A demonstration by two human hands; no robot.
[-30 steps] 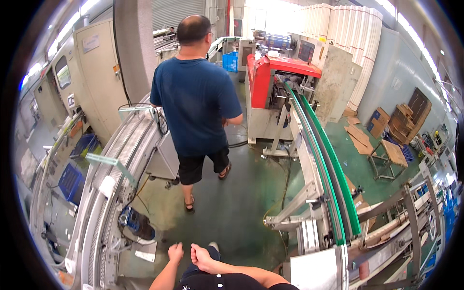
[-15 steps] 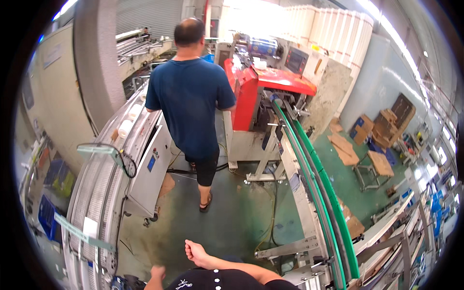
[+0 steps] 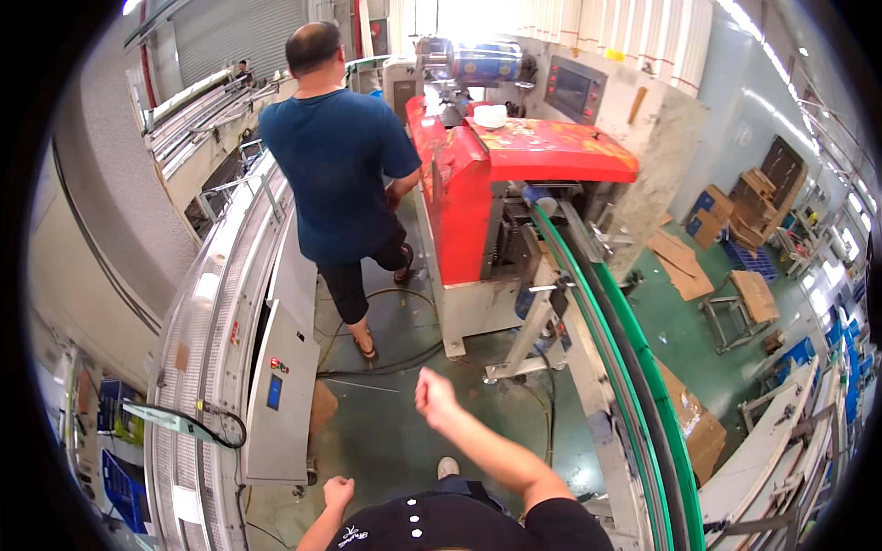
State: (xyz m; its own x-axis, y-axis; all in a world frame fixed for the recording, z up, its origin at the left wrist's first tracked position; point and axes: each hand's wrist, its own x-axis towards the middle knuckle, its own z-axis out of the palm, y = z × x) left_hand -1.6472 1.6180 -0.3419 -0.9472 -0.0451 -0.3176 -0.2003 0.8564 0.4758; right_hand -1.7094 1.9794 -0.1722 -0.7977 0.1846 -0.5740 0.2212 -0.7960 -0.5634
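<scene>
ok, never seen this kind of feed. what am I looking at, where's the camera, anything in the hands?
It is one fisheye view from a camera worn on a person's head, looking down, so straight edges bend. The forearms at the bottom are the wearer's own: the right hand is a raised fist, the left hand hangs low; both hold nothing. Ahead, a co-worker in a blue shirt walks away on the green floor. A grey conveyor runs on the left, a red machine and green-edged conveyor on the right.

A factory floor: long conveyor lines (image 3: 634, 386), a red packing machine (image 3: 496, 184), flattened cardboard (image 3: 680, 262), green painted floor (image 3: 395, 432).
</scene>
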